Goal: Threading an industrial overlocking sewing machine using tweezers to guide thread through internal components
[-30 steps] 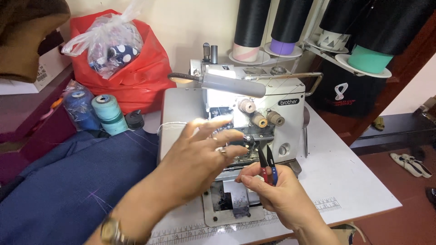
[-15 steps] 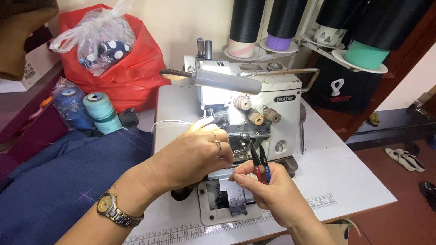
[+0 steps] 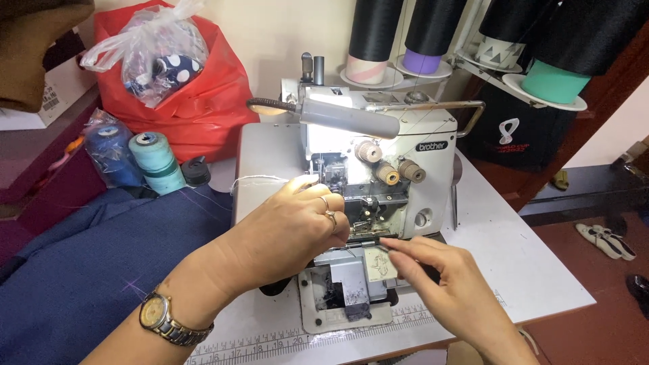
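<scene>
Pinching thin tool tip, right hand (image 3: 446,284) | left hand (image 3: 297,226) fingers curled on sewing machine (image 3: 378,169) | thread looks light, bendy

Overlock machine (image 3: 412,162): painted metal body, semi-gloss, scuffed. Table (image 3: 527,270): smooth matt white laminate. Blue cloth (image 3: 81,263): matt woven. Red bag (image 3: 203,101): glossy plastic. Wristwatch (image 3: 165,318): polished metal.

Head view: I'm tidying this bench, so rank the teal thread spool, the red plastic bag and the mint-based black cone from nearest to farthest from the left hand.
From the left hand:
1. Teal thread spool, to its left beside the blue cloth.
2. Red plastic bag, up-left behind the spool.
3. Mint-based black cone, far upper right on the thread stand.
</scene>
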